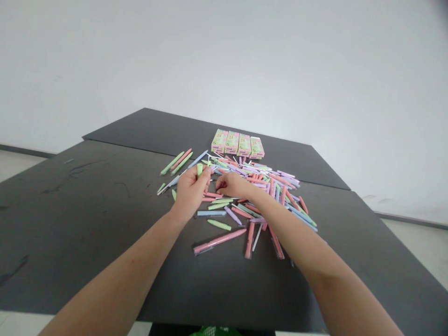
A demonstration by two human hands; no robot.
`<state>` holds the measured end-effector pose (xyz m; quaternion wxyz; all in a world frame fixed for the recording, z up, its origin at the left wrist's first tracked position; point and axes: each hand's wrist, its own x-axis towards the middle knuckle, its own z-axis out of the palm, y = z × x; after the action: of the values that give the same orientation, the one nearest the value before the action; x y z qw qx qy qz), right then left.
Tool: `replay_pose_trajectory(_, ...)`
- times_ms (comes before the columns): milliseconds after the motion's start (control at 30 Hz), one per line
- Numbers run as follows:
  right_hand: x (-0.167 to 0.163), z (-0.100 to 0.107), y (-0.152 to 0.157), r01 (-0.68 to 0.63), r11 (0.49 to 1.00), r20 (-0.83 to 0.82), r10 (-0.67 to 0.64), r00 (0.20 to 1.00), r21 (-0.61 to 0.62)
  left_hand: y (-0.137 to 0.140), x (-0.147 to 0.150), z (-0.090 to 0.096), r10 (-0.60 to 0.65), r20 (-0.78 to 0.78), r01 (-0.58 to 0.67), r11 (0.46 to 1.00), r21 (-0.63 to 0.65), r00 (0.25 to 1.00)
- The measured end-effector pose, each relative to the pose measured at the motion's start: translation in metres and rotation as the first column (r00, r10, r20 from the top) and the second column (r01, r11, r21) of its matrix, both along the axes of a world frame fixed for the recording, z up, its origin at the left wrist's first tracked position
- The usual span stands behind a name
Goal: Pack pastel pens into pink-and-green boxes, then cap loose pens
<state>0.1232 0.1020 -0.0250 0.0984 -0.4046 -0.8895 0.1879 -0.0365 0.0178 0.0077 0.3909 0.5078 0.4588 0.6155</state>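
Observation:
My left hand (191,189) is closed around a light green pen part (199,169), whose blunt end sticks up above the thumb. Close beside it, my right hand (234,185) reaches over the pile with its fingers curled together; whatever they hold, if anything, is hidden. Under and around both hands lies a loose heap of pen parts (259,179) in pink, green, blue and purple, mixed with thin white refills. Nearest to me lies a pink pen (220,241) with a clip. A green barrel piece (219,224) rests just beyond it.
Several small green-and-pink boxes (232,142) stand in a row behind the heap. To the left, several whole-looking pens (177,162) lie side by side, slanting. The dark table (105,210) has a seam across it near the boxes, and a pale wall (224,60) rises behind.

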Motion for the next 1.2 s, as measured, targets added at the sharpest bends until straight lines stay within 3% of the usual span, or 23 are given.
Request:
replay_pose_trajectory(500,-0.018,-0.002,-0.011,-0.036,0.999,-0.039,0.036,0.999,0.010,0.002,-0.002,-0.003,0.006,-0.038,-0.005,1.000,0.025,0.999)
replay_pose_trajectory(800,0.019,0.016,0.002,0.067,0.997,-0.043,-0.066,0.997,0.031,-0.003,0.001,0.006,-0.019,-0.060,0.022,0.998,0.052,0.998)
replay_pose_trajectory(1000,0.019,0.000,0.000,-0.055,0.998,-0.069,0.055,0.996,-0.011,-0.003,0.001,0.005,-0.009,-0.051,0.010,1.000,0.028,0.999)
replay_pose_trajectory(1200,0.008,-0.009,0.000,-0.032,0.999,-0.072,0.035,0.997,0.040,-0.001,0.001,0.001,-0.029,-0.023,0.029,1.000,0.010,0.999)
